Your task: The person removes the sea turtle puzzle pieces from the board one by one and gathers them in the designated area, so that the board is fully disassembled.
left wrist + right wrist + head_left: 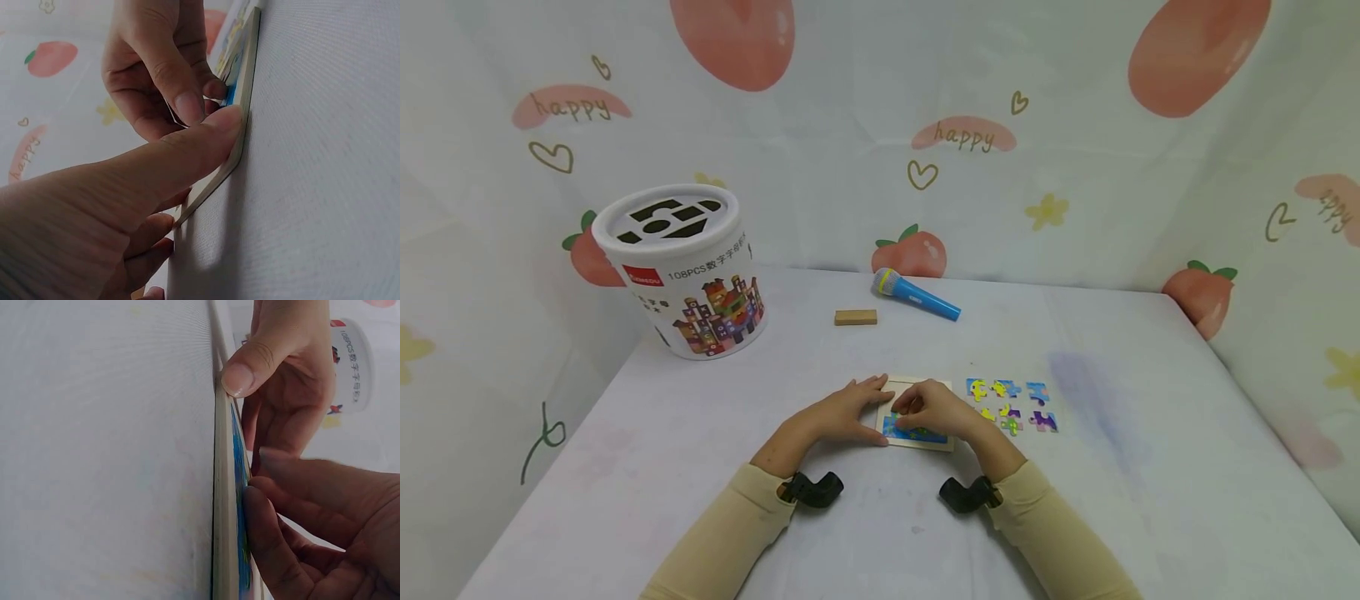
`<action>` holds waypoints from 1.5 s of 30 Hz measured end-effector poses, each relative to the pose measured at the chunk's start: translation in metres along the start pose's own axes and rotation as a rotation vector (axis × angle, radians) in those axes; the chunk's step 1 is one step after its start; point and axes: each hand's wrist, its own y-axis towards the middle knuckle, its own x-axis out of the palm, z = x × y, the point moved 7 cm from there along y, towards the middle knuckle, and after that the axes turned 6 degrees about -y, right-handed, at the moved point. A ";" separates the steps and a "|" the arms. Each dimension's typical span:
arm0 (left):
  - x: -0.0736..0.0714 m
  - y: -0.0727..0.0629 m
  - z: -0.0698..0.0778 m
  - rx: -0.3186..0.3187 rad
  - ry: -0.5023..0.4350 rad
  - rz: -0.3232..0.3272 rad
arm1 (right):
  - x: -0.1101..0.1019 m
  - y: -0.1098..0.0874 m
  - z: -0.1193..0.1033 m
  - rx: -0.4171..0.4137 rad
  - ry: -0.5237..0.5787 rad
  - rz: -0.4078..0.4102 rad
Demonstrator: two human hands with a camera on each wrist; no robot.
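Note:
A shallow wooden puzzle tray (943, 387) lies on the table with blue picture pieces (891, 428) fitted along its near part. My left hand (842, 412) grips the tray's left side; in the left wrist view its thumb (206, 134) presses the near corner while the other fingers bend round the edge. Over the tray my right hand (942, 408) bends down, its fingertips pinching a small puzzle piece at the upper edge of the blue part. That piece is mostly hidden by the fingers. In the right wrist view the right fingers (262, 531) touch the blue picture surface.
Several loose puzzle pieces (1037, 392) lie right of the tray. Farther back are a wooden block (855, 317) and a blue toy microphone (925, 298). A large white tub (700, 283) stands at the back left, before a printed cloth backdrop (842, 125).

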 end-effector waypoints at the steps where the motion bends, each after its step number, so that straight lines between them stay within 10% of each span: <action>1: 0.000 0.000 0.001 0.006 -0.001 0.000 | 0.000 0.000 0.000 -0.001 0.003 0.002; 45: 0.001 0.001 -0.002 -0.023 -0.003 0.009 | 0.005 0.002 -0.003 -0.040 -0.002 0.038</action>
